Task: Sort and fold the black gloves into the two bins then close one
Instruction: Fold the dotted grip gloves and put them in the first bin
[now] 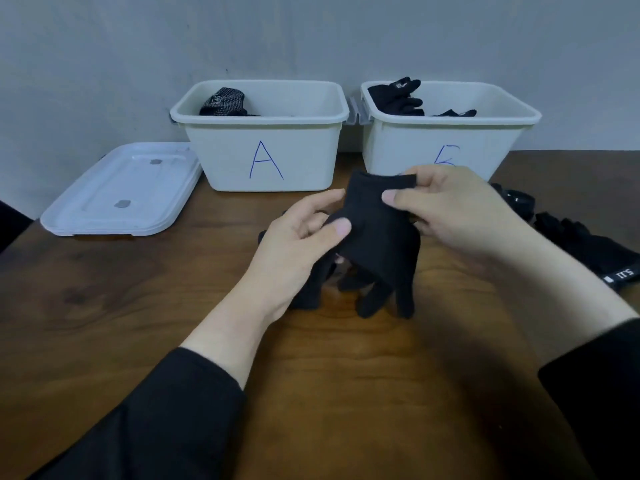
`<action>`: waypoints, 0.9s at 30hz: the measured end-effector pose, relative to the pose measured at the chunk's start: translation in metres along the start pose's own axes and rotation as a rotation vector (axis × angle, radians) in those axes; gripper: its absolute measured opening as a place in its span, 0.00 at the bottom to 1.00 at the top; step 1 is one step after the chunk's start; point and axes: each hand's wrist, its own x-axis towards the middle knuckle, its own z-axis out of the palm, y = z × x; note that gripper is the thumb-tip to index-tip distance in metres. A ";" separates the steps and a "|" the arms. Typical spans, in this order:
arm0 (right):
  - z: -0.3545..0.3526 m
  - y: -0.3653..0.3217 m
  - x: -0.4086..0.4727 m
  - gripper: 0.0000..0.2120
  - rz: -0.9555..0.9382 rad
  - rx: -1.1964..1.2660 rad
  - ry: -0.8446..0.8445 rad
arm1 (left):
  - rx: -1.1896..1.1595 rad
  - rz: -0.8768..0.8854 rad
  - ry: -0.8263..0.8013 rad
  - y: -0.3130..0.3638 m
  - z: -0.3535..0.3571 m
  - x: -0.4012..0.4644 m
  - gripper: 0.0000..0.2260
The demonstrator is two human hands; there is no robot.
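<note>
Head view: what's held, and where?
A black glove, by both hands: right hand pinches its cuff, left hand grips the palm area, thumb on top.

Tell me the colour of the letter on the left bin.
Blue, handwritten letter A; head view.

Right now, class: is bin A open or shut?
Open. Bin A has no lid on its rim, and a glove shows inside. The lids lie flat on the table to its left.
</note>
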 end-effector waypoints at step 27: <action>0.047 -0.101 0.080 0.06 -0.241 -0.513 0.126 | 0.833 -0.090 0.247 -0.007 -0.105 -0.014 0.09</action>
